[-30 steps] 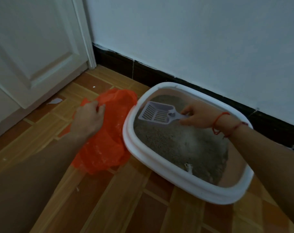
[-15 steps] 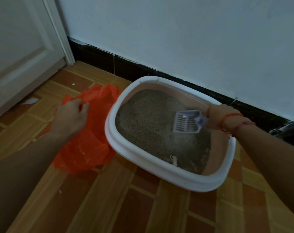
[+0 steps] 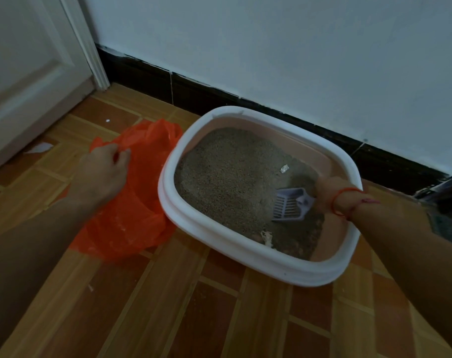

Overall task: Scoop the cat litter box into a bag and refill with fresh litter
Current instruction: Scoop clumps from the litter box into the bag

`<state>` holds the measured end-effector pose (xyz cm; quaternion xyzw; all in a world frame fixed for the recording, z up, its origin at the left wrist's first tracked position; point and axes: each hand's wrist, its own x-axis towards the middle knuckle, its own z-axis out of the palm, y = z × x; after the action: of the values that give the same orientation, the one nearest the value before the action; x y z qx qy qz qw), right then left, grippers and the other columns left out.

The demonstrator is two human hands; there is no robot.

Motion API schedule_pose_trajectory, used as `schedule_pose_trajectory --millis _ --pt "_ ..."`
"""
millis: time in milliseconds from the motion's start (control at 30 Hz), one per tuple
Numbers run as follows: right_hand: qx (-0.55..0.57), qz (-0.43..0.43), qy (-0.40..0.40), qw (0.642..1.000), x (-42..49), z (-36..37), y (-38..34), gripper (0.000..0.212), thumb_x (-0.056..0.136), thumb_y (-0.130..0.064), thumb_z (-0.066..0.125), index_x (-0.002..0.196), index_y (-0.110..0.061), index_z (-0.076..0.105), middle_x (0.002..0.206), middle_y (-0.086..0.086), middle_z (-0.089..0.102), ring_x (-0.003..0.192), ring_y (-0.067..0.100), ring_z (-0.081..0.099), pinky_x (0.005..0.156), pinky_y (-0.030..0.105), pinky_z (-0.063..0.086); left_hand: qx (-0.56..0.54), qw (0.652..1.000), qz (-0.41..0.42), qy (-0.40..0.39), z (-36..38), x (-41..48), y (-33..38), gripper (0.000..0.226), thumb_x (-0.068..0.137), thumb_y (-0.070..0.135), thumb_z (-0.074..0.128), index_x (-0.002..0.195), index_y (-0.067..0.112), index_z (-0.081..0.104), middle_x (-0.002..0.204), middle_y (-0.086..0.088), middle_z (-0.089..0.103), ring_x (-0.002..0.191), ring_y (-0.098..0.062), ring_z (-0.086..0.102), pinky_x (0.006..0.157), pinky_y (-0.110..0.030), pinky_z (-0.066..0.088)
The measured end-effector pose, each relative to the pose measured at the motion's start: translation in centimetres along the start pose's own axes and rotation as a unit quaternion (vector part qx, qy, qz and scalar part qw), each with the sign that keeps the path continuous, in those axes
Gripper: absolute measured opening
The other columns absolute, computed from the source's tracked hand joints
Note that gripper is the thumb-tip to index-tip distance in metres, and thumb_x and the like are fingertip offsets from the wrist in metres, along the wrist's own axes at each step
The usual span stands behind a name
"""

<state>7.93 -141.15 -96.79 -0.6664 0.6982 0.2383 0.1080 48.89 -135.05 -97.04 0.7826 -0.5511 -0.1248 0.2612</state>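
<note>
Starting at the far left, a white panelled door (image 3: 26, 73) is taking up that whole side, with a torn scrap of white paper (image 3: 39, 147) lying on the wood-pattern floor (image 3: 194, 306) right in front of it. Next over, the left hand (image 3: 103, 169) is reaching out with its fingers curled in, pinching the top edge of the orange plastic bag (image 3: 137, 202) — the bag is slumping crumpled on the floor, pressing right up against the left side of the litter box (image 3: 219, 239). The box, white rim with a pinkish inside, is sitting close to the black baseboard (image 3: 194, 96) and the pale wall (image 3: 271, 47) behind it. Grey-brown litter (image 3: 227, 177) is piling higher toward the left and back, and a small shiny scrap (image 3: 284, 168) is lying on top near the back right. A pale clump (image 3: 267, 237) is poking out by the box's near wall. The lavender slotted scoop (image 3: 290, 205) is resting in the litter at the right end, and the right hand (image 3: 328, 195) is wrapping tight around its handle — the handle itself is mostly hiding under the fingers. A red string bracelet (image 3: 348, 190) is sitting on that wrist. At the far right edge something dark (image 3: 447, 187) is lying by the baseboard, too blurry to tell what.
</note>
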Motion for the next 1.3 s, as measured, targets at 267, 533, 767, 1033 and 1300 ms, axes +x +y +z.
schedule_pose_trajectory --millis 267,533,767,1033,1300 --pt "0.108 -0.017 0.011 0.994 1.0 3.1 -3.0 0.026 0.09 -0.029 0.065 0.101 -0.006 0.069 0.095 0.015 0.068 0.089 0.028 0.066 0.08 0.034 0.052 -0.005 1.0 0.021 -0.009 -0.6 0.0 -0.6 0.038 0.103 0.029 0.044 0.081 0.003 0.06 0.074 -0.017 0.059 0.072 -0.035 0.055 0.066 -0.041 0.041" --pt "0.183 -0.025 0.027 0.983 1.5 4.6 -4.6 0.027 0.09 -0.031 0.063 0.105 -0.011 0.073 0.088 0.01 0.07 0.078 0.022 0.066 0.071 0.033 0.057 -0.018 1.0 -0.001 -0.009 -1.5 -0.4 -0.8 0.038 0.103 0.028 0.043 0.068 0.016 0.05 0.064 -0.001 0.049 0.059 -0.019 0.045 0.058 -0.035 0.027" --pt "0.267 -0.06 0.067 0.96 0.8 3.1 -5.7 0.02 0.088 -0.026 0.067 0.104 -0.017 0.075 0.088 0.008 0.072 0.079 0.023 0.066 0.074 0.036 0.055 -0.002 1.0 0.0 -0.009 -2.0 -0.4 -1.0 0.038 0.104 0.031 0.041 0.084 0.006 0.062 0.075 -0.013 0.059 0.075 -0.034 0.056 0.066 -0.037 0.036" --pt "0.289 -0.067 0.092 0.951 0.6 1.0 -5.7 0.027 0.087 -0.031 0.07 0.109 -0.017 0.073 0.075 0.002 0.065 0.06 0.011 0.055 0.057 0.023 0.043 0.0 1.0 -0.017 -0.01 -2.7 -0.5 -1.0 0.036 0.104 0.032 0.041 0.085 0.009 0.061 0.068 -0.004 0.053 0.07 -0.029 0.053 0.063 -0.033 0.031" --pt "0.291 -0.09 0.096 0.948 0.5 1.2 -5.8 0.026 0.088 -0.033 0.069 0.11 -0.019 0.072 0.072 -0.002 0.064 0.061 0.012 0.056 0.052 0.022 0.042 -0.008 1.0 -0.009 -0.024 -3.5 -0.8 -0.8 0.033 0.105 0.028 0.041 0.088 0.008 0.063 0.074 -0.013 0.061 0.063 -0.027 0.054 0.054 -0.032 0.031"
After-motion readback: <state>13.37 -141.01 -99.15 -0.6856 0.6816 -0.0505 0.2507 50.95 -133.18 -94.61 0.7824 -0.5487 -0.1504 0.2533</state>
